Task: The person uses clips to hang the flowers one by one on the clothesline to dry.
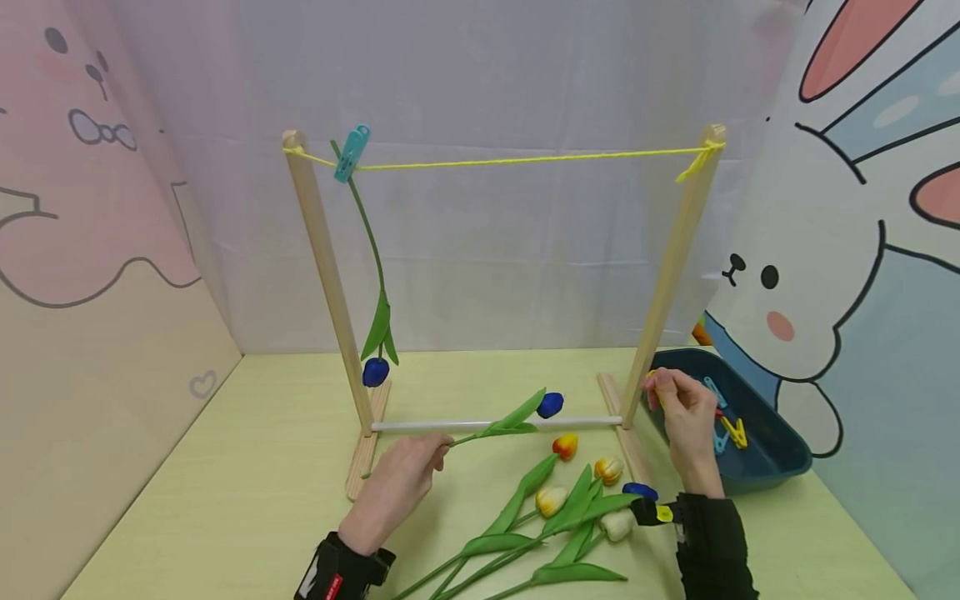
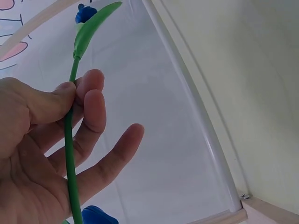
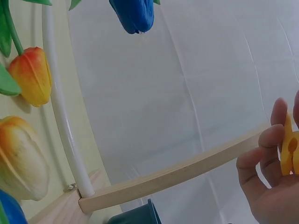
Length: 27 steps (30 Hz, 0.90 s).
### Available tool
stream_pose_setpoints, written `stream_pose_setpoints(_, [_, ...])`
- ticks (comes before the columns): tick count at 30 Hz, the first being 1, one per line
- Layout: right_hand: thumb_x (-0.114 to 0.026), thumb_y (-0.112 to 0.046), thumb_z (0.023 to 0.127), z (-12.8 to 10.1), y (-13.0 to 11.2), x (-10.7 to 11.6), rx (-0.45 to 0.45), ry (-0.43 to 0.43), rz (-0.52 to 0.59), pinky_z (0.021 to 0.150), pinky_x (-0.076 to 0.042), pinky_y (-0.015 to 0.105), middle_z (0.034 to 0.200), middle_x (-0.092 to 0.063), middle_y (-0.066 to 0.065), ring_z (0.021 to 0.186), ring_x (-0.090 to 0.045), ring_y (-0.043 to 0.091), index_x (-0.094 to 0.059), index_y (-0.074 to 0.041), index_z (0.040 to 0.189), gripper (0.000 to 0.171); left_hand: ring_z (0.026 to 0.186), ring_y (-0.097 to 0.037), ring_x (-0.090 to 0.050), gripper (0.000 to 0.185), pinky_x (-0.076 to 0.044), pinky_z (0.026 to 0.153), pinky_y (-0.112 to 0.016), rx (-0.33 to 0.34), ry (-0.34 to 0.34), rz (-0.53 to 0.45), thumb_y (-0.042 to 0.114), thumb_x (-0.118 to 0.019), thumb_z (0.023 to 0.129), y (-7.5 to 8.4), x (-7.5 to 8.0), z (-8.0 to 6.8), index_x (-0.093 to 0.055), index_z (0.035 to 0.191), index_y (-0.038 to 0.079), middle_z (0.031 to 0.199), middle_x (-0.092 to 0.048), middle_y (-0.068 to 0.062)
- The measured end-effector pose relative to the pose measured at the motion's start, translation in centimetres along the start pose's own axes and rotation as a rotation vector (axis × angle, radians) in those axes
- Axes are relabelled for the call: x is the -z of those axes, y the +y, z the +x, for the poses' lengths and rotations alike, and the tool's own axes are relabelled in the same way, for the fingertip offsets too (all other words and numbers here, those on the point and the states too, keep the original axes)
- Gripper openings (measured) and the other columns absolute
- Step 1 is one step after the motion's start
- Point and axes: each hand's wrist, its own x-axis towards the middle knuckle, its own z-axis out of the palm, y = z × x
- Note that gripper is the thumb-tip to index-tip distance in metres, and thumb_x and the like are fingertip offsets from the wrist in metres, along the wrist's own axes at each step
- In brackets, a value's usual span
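My left hand (image 1: 437, 451) pinches the green stem (image 2: 70, 140) of a blue tulip (image 1: 550, 405) between thumb and fingers, low over the table in front of the rack's white crossbar (image 1: 427, 426). My right hand (image 1: 662, 387) is beside the right wooden post (image 1: 671, 267) and pinches a yellow clothespin (image 3: 289, 149). Another blue tulip (image 1: 375, 371) hangs head down from the yellow string (image 1: 525, 158), held there by a teal clothespin (image 1: 352, 152).
Several loose tulips (image 1: 570, 500), yellow, orange, white and blue, lie on the table between my hands. A dark teal bin (image 1: 780, 462) with clothespins in it sits at the right. Fabric backdrops close in the table's back and sides.
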Motion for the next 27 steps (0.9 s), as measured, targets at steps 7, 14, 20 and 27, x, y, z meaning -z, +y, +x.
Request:
stream_pose_setpoints(7, [-0.050, -0.006, 0.105, -0.01, -0.10, -0.13, -0.029, -0.024, 0.027, 0.058, -0.045, 0.020, 0.074, -0.067, -0.005, 0.062, -0.050, 0.015, -0.064, 0.006, 0.081, 0.030, 0.078, -0.015, -0.055, 0.006, -0.047, 0.063, -0.022, -0.026, 0.157, 0.105, 0.000, -0.068, 0.092, 0.04, -0.05, 0.10, -0.068, 0.092, 0.006, 0.083, -0.063, 0.000])
stream_pose_setpoints(14, [-0.048, -0.020, 0.107, 0.02, -0.28, -0.08, -0.127, -0.029, -0.001, 0.059, -0.045, 0.022, 0.067, -0.056, -0.003, 0.060, -0.048, 0.015, -0.064, -0.001, 0.079, 0.038, 0.079, -0.015, -0.043, 0.005, -0.041, 0.064, -0.022, -0.068, 0.295, 0.176, 0.001, -0.072, 0.089, -0.15, -0.15, 0.34, -0.070, 0.092, 0.005, 0.083, -0.049, -0.002])
stream_pose_setpoints(20, [-0.050, -0.024, 0.107, 0.07, -0.45, 0.05, -0.189, -0.058, -0.001, 0.060, -0.047, 0.020, 0.066, -0.055, -0.005, 0.061, -0.049, 0.013, -0.063, -0.010, 0.074, 0.038, 0.069, -0.010, -0.051, 0.010, -0.045, 0.063, -0.022, -0.153, 0.358, 0.215, 0.005, -0.079, 0.085, -0.59, -0.16, 0.48, -0.072, 0.092, 0.009, 0.077, -0.061, 0.002])
stream_pose_setpoints(27, [-0.056, -0.020, 0.104, 0.10, -0.28, 0.05, -0.188, -0.046, -0.043, 0.062, -0.049, 0.019, 0.067, -0.062, -0.006, 0.062, -0.051, 0.013, -0.066, 0.000, 0.078, 0.034, 0.060, -0.008, -0.065, 0.007, -0.048, 0.055, -0.024, -0.179, 0.412, 0.323, 0.019, -0.075, 0.092, -0.76, 0.38, 0.46, -0.074, 0.095, 0.013, 0.075, -0.074, 0.004])
